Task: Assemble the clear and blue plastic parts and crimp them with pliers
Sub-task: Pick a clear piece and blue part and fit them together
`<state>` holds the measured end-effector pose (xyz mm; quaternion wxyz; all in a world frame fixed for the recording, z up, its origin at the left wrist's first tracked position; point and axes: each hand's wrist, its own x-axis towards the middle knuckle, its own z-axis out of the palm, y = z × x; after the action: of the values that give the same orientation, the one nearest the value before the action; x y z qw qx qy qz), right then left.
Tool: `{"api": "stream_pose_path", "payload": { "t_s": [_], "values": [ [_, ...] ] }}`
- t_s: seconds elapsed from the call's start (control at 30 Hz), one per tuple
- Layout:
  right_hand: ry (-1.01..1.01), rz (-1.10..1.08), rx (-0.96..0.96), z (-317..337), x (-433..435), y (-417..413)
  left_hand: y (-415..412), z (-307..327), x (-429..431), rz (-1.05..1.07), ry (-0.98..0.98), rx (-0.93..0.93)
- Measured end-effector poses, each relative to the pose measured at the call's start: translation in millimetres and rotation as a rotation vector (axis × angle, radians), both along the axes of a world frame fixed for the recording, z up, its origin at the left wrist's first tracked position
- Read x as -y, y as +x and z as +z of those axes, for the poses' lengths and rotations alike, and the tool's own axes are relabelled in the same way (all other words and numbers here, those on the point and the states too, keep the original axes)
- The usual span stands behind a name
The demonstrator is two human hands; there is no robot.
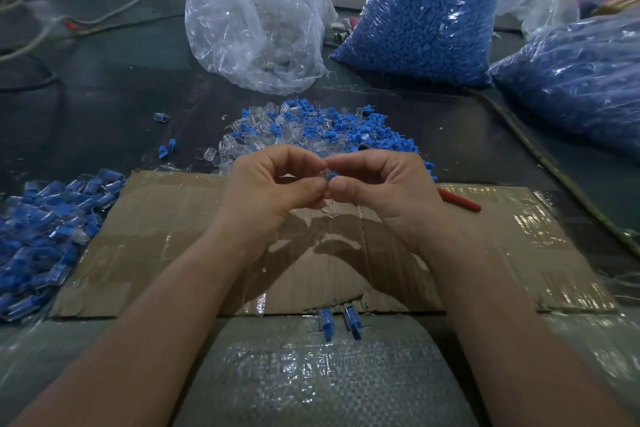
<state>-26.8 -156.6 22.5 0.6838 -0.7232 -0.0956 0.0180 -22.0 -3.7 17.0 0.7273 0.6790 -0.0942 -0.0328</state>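
Left hand [273,184] and right hand [377,184] are both curled, fingertips meeting above the cardboard [173,236]. Right hand pinches the blue part [331,176]. Left hand pinches the clear part [324,173], which is mostly hidden. Red-handled pliers [459,200] lie on the cardboard just beyond the right hand. 2 assembled pieces [325,317] sit at its near edge.

A single wide-angle camera sits at the person's head, facing forward and steeply down over both forearms onto the dark bench [104,107]. It is close in. The left hand [266,184] and right hand [381,184] fill the middle, pinching a small blue-and-clear plastic part [331,176] near frame centre. The top edge reaches the clear plastic bag of blue pieces [426,10].
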Motion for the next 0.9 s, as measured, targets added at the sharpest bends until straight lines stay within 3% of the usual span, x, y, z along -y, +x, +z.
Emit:
{"api": "stream_pose_path", "payload": {
  "t_s": [0.3,0.43,0.7,0.9],
  "values": [
    [-0.075,0.021,0.048,-5,2,4,3,-1,0,-0.027,-0.031,-0.098],
    [-0.188,0.031,0.185,-9,-1,3,7,-2,-3,0.007,-0.098,-0.201],
    [-0.218,-0.065,0.374,-14,1,6,8,0,-3,-0.045,-0.24,-0.273],
    [-0.288,-0.104,0.449,-14,1,5,9,0,-5,-0.047,-0.215,-0.278]
  ]
}}
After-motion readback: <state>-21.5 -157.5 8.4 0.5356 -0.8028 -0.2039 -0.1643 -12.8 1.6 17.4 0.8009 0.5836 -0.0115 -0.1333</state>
